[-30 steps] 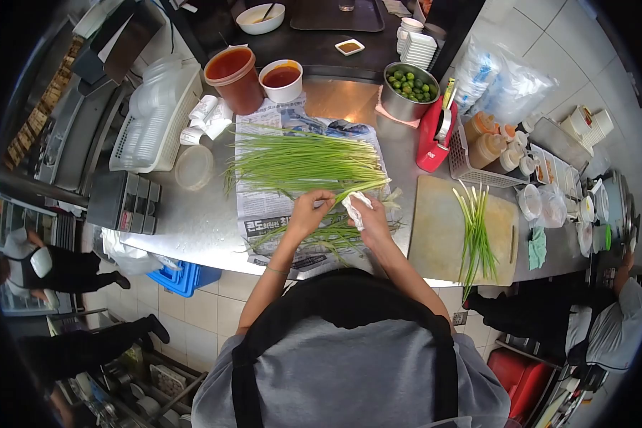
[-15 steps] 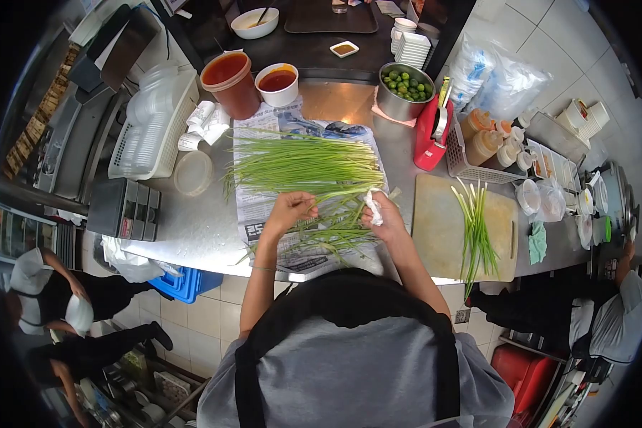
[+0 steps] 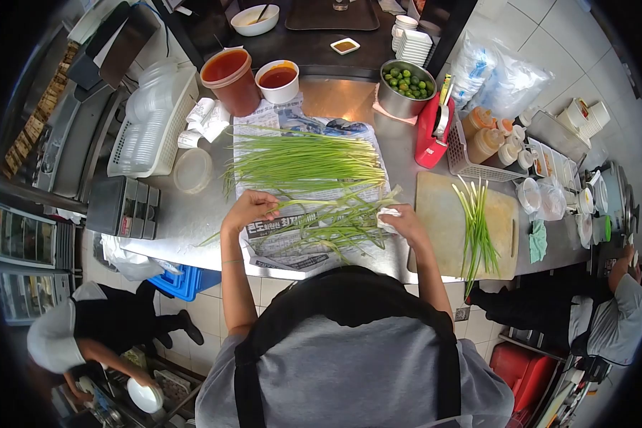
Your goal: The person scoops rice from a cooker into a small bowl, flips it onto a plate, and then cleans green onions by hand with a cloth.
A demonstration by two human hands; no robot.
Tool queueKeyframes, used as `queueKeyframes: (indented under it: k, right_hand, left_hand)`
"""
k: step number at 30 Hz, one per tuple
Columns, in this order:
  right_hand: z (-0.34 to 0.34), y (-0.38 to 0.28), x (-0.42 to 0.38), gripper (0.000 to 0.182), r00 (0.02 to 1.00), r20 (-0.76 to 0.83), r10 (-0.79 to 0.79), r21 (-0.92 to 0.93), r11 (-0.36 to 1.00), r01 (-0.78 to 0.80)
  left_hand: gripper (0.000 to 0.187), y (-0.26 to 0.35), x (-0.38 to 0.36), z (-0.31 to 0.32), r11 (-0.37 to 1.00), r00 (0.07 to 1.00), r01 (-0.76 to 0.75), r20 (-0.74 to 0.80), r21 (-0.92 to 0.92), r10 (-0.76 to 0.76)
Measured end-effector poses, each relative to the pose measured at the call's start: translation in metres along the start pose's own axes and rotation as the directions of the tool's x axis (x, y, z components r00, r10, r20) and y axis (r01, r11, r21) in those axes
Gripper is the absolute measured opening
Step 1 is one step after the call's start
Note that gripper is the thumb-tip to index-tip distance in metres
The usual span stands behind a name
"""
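A wide bunch of green onions (image 3: 307, 160) lies across printed newspaper (image 3: 264, 253) on the steel counter. Below the bunch, my left hand (image 3: 251, 210) pinches the end of a thin green onion stalk (image 3: 299, 202) that stretches toward the right. My right hand (image 3: 405, 224) is closed on a crumpled white cloth (image 3: 387, 220), near the stalk's other end; whether it also grips the stalk is hidden. Loose green leaves (image 3: 328, 235) are scattered on the newspaper between and below my hands. More green onions (image 3: 476, 228) rest on a cutting board (image 3: 435, 214) at the right.
Behind the newspaper stand a brown tub (image 3: 230, 82) and a white tub of red sauce (image 3: 278, 83). A steel pot of green fruits (image 3: 406, 89) and a bottle basket (image 3: 471, 165) are back right. A container basket (image 3: 157, 143) is left. Co-workers (image 3: 107, 314) (image 3: 610, 314) stand at both sides.
My left hand has moved left and my right hand right, so they are farther apart, with the stalk between them. At the lower left, a co-worker now bends over with a white dish.
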State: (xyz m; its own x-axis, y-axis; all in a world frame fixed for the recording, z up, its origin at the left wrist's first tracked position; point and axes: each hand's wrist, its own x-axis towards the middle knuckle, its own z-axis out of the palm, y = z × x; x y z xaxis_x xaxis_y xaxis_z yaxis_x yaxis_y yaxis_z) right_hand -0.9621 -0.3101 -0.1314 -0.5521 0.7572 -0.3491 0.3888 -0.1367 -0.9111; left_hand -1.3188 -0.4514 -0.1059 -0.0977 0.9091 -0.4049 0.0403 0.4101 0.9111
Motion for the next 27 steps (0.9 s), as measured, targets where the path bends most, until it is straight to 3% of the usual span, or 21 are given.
queueKeyframes:
  k: [1,4,7,8,11,14,17,24,27]
  right_hand:
    - [0.004,-0.001,0.003,0.037,0.997,0.006,-0.079,-0.088,0.993,0.079]
    - [0.027,-0.009,0.007,0.034,0.931,-0.09,-0.353,-0.067,0.935,0.347]
    - [0.042,-0.003,0.012,0.033,0.885,-0.033,-0.465,-0.217,0.867,0.448]
    - [0.042,-0.001,0.012,0.028,0.935,-0.037,-0.352,-0.215,0.917,0.336]
    - [0.037,-0.005,0.011,0.022,0.92,-0.07,-0.386,-0.236,0.902,0.36]
    - [0.033,-0.016,0.005,0.019,0.955,-0.023,-0.295,-0.231,0.931,0.282]
    - [0.031,-0.015,0.008,0.016,0.907,-0.036,-0.419,-0.357,0.853,0.38]
    - [0.016,-0.025,0.0,0.014,0.872,-0.184,-0.453,-0.586,0.763,0.273]
    - [-0.002,-0.011,-0.001,0.017,0.878,-0.232,-0.419,-0.611,0.765,0.203]
  left_hand:
    - [0.016,0.001,0.004,0.004,1.0,1.0,-0.008,0.018,-0.016,0.009]
    - [0.016,0.009,0.01,0.015,1.0,0.999,-0.021,0.039,-0.003,0.021]
    - [0.015,0.013,0.015,0.024,0.999,0.996,-0.049,0.075,0.005,0.049]
    - [0.015,0.013,0.016,0.026,0.999,0.995,-0.05,0.081,-0.017,0.051]
    - [0.016,0.011,0.015,0.025,0.999,0.995,-0.04,0.094,-0.015,0.041]
    - [0.016,0.005,0.015,0.022,0.997,0.986,-0.065,0.153,-0.049,0.072]
    - [0.016,0.007,0.014,0.024,0.997,0.984,-0.053,0.169,-0.062,0.063]
    - [0.015,0.004,0.017,0.028,0.996,0.978,-0.061,0.195,-0.064,0.072]
    - [0.016,0.004,0.009,0.017,0.999,0.999,-0.028,0.031,0.023,0.027]
